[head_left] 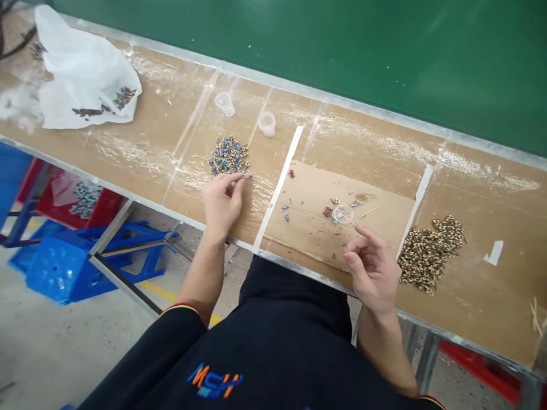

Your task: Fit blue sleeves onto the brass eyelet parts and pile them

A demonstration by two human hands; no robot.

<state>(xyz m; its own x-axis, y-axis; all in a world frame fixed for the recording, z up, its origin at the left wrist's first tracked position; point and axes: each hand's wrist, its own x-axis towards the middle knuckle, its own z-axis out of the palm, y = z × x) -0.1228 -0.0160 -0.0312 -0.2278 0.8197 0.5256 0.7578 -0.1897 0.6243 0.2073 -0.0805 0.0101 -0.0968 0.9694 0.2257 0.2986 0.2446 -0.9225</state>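
Observation:
My left hand point(222, 202) is at the near edge of a pile of small blue-and-gold pieces point(228, 155). Its thumb and forefinger are pinched together, with a small blue piece point(248, 177) at their tips. My right hand point(376, 267) holds a thin stick point(349, 220) between thumb and fingers. The stick's far end reaches into a small clear cup point(343, 214) on a stained cardboard sheet point(307, 228). Around the cup lie a few brown, blue and gold pieces and another thin stick point(370, 211). Two blue pieces point(286, 213) lie at the sheet's left side.
Right of the sheet is a heap of gold-and-brown pieces point(431, 253). Two clear plastic cups point(267, 123) stand farther back. A white bag point(89, 74) with dark pieces lies at far left. Blue stools point(64, 262) and a red bin point(77, 199) are below the bench.

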